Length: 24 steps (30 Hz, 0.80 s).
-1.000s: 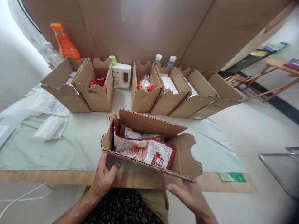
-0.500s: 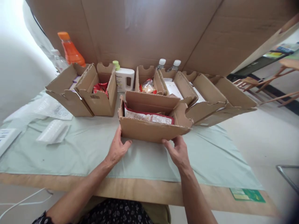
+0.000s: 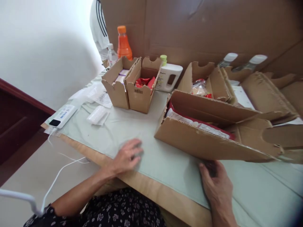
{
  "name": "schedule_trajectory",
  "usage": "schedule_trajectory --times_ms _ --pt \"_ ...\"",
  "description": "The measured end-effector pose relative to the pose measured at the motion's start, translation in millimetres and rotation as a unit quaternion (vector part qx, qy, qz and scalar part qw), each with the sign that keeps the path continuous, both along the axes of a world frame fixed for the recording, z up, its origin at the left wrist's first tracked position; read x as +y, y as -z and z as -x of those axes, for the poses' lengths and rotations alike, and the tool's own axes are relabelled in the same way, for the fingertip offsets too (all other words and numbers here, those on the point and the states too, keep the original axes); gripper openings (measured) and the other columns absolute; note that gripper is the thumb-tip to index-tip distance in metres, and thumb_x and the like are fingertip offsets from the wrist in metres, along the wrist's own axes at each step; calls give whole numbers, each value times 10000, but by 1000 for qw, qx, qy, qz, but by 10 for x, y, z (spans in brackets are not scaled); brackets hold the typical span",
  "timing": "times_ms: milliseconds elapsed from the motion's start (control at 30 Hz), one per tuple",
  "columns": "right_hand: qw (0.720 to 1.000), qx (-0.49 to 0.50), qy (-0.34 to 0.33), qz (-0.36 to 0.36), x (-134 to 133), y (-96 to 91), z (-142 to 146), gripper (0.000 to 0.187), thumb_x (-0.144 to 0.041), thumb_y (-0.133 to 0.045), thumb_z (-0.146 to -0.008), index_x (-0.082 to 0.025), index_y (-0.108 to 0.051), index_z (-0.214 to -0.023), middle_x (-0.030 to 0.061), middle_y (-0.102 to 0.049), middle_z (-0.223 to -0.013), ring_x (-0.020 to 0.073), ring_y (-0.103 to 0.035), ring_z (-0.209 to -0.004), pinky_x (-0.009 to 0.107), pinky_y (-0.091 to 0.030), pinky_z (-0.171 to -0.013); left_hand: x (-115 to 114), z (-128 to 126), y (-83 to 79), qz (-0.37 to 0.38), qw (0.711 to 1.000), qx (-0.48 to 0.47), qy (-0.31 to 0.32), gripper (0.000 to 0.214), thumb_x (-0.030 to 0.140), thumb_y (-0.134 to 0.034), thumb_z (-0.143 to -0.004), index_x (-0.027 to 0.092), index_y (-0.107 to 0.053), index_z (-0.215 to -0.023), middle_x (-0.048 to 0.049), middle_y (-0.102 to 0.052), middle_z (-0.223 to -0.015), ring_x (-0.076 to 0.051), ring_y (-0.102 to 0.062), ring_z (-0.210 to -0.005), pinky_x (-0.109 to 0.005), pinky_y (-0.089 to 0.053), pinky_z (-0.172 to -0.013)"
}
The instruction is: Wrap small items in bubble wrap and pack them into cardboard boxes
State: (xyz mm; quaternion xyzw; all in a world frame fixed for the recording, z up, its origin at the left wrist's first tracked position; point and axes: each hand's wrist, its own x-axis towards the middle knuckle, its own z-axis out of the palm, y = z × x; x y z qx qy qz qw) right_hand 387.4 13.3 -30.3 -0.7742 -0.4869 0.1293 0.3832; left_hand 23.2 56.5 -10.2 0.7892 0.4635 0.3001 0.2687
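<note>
A: Quick status pls. Where's the front box?

B: Just beyond the R hand, open-topped, w/ a maroon-edged packet inside. Filling's at least partly done, I'd say.

A: R-hand grip?

B: Can't tell. Thumb's near the box's bottom edge, fingers go dark under it; pinch or mere contact isn't clear.

A: And the L hand?

B: Holds nothing. Fingers loosely curled, thumb apart from them, a bit blurred over the cloth, not touching the box.

A: What else looks done?

B: Fwd of the L hand, two boxes side by side: the outer box has purple-and-white packs, the inner box red packs. Beyond the front box, a back box has a clear-and-red pack. All loaded at least in part, IMO. A white jug stands btwn the inner & back boxes.

A: What's left?

B: Front box sits nearer the hands than the back box, R hand right by it, so handling of it looks unfinished to me. Can't tell if it's flat on the cloth. Bubble wrap lies loose, fwd & L of the L hand; untouched. Total left? Dunno, far R's cut off.
</note>
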Motion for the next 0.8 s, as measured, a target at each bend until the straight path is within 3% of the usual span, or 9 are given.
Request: schedule_trajectory --times_ms 67,133,200,267,333,433,567,667,800 --pt "1000 3 2 3 6 -25 14 502 -617 -601 -762 -218 -672 -1058 118 -756 -937 330 -708 -854 486 -547 -817 180 388 -84 -80 977 40 -192 365 213 -606 -866 243 -711 -1215 -134 -613 -1461 -341 -508 -1420 -602 -359 -1212" --pt "1000 5 7 11 15 -39 23 498 -617 -597 -745 -219 -671 -1036 117 -754 -919 335 -706 -849 496 -544 -827 436 771 -197 -138 922 83 -353 511 279 -655 -848 195 -626 -1351 -176 -510 -1551 -381 -380 -1507 -607 -267 -1248" --pt "1000 4 18 20 35 -43 26 511 -620 -590 -726 -216 -670 -1027 122 -752 -912 347 -707 -857 517 -537 -844 674 1078 -309 -127 882 111 -440 661 318 -703 -796 130 -562 -1414 -230 -481 -1554 -427 -334 -1519 -616 -234 -1245" --pt "999 2 26 26 60 -47 28 525 -621 -584 -715 -209 -672 -1028 128 -749 -901 361 -708 -864 538 -530 -853 810 1250 -391 -68 876 107 -465 573 307 -677 -789 114 -623 -1325 -235 -615 -1394 -434 -466 -1417 -616 -287 -1207" --pt "1000 4 25 16 67 -69 45 530 -603 -592 -716 -196 -677 -1043 132 -748 -903 362 -712 -859 547 -532 -852 802 1266 -438 -28 882 88 -462 395 287 -610 -819 132 -697 -1172 -189 -716 -1197 -390 -602 -1264 -568 -376 -1154" --pt "997 17 45 -68 -7 -151 142 520 -530 -617 -773 -172 -681 -1144 170 -746 -1117 347 -724 -948 525 -551 -862 542 1035 -459 -12 898 5 -439 338 344 -580 -854 152 -724 -1092 -109 -762 -1072 -299 -691 -1060 -427 -512 -999" --pt "980 46 88 -171 -288 -240 474 428 -466 -655 -882 -176 -708 -1193 180 -709 -1284 334 -699 -1112 509 -537 -959 37 467 -460 170 904 -285 -269 404 432 -706 -803 157 -739 -1097 -39 -776 -950 -217 -695 -877 -312 -542 -804" --pt "974 185 -35 -125 -520 -206 840 666 -600 -723 -841 -211 -624 -1373 189 -672 -1365 358 -662 -1226 513 -542 -980 -231 43 -507 339 824 -436 -128 348 413 -795 -728 175 -754 -979 -17 -749 -835 -163 -660 -749 -266 -520 -712" --pt "884 417 -199 -66 -664 -185 1246 1080 -820 -782 -642 -266 -462 -1511 185 -512 -1572 391 -500 -1444 527 -517 -1056 -414 -354 -608 507 702 -501 -4 289 371 -854 -684 184 -740 -873 -4 -713 -775 -130 -619 -668 -245 -503 -661"
